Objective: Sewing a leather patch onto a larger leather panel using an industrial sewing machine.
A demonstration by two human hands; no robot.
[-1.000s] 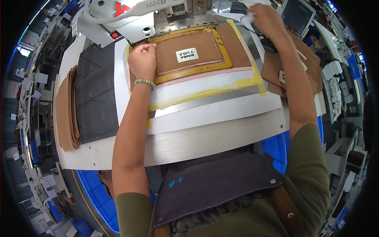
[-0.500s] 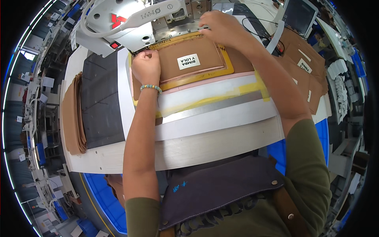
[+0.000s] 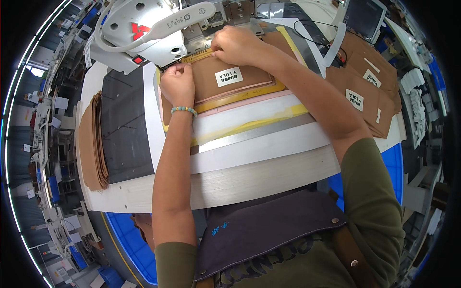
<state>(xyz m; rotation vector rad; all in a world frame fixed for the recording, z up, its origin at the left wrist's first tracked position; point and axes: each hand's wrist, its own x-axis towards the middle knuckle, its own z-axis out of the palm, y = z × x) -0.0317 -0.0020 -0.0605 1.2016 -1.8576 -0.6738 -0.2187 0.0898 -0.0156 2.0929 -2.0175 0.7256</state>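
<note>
A brown panel with a white label lies within a yellow template frame under the head of a white sewing machine. My left hand is closed in a pinch at the frame's upper left corner, close to the machine's needle area; whatever its fingertips grip is too small to make out. Across the panel's far edge reaches my right hand, its fingers curled and closed with the tips at that edge. What they hold, if anything, is hidden.
Folded brown pieces are stacked at the left beside a dark board. Brown labelled panels lie at the right, below a screen and loose black cables. Blue bins stand below the table's front edge.
My right hand has moved left along the far edge of the panel, uncovering more of the labelled panels at the right. My left hand stays at the upper left corner.
</note>
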